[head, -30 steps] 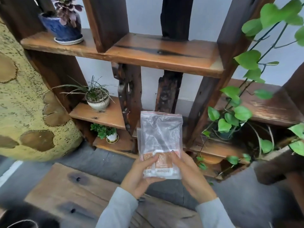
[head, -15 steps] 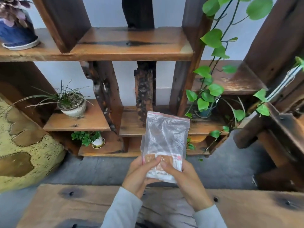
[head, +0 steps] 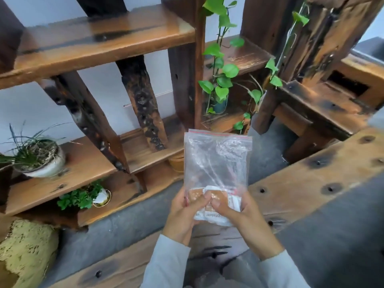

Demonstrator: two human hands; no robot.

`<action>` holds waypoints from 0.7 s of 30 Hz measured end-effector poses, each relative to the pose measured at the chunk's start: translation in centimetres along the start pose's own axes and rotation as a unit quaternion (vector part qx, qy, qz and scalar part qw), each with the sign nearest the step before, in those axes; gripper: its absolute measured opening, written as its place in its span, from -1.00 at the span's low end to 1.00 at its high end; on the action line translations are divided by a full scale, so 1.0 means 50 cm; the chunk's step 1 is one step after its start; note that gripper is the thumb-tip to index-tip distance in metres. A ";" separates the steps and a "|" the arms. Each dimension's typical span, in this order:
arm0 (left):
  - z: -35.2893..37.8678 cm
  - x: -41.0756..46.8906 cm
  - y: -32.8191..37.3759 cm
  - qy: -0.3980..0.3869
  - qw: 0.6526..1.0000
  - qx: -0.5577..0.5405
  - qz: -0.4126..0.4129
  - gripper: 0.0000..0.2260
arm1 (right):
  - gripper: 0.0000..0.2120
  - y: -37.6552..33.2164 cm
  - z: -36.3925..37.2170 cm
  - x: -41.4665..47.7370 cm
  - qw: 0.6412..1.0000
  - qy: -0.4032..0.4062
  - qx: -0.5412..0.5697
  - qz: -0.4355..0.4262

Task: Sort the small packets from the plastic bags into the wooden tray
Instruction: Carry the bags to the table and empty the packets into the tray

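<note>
A clear bag with a red zip strip is held upright above the bench, long axis vertical, seal at the far end. Small brown-and-white packets are bunched at its near end, pinched through the plastic by the left hand and right hand.

Upright clear plastic bag, small packets at bottom.
</note>
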State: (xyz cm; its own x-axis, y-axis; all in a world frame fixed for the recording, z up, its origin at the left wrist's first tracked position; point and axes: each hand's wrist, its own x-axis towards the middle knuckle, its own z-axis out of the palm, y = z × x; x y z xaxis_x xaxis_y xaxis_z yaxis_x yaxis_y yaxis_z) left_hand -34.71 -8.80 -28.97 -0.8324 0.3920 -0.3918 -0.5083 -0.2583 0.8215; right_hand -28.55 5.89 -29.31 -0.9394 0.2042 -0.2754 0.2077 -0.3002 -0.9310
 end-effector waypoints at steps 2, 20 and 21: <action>-0.010 -0.013 -0.015 -0.036 0.999 0.015 0.001 -0.66 | -0.55 0.015 0.002 -0.030 1.000 0.018 -0.003 -0.007; 0.205 -0.086 -0.126 -0.227 0.967 0.119 -0.015 -0.46 | -0.59 0.046 -0.173 -0.246 0.971 0.223 0.075 -0.034; 0.230 -0.089 -0.141 -0.235 0.963 0.126 -0.021 -0.46 | -0.59 0.043 -0.196 -0.261 0.969 0.229 0.082 -0.035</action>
State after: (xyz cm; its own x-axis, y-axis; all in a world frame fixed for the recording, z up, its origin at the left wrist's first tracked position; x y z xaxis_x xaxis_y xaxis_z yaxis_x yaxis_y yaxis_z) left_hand -24.90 1.42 -28.27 -0.5896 0.7698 -0.2447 -0.4203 -0.0336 0.9068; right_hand -13.19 11.69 -30.07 -0.7226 0.6103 -0.3245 0.0657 -0.4067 -0.9112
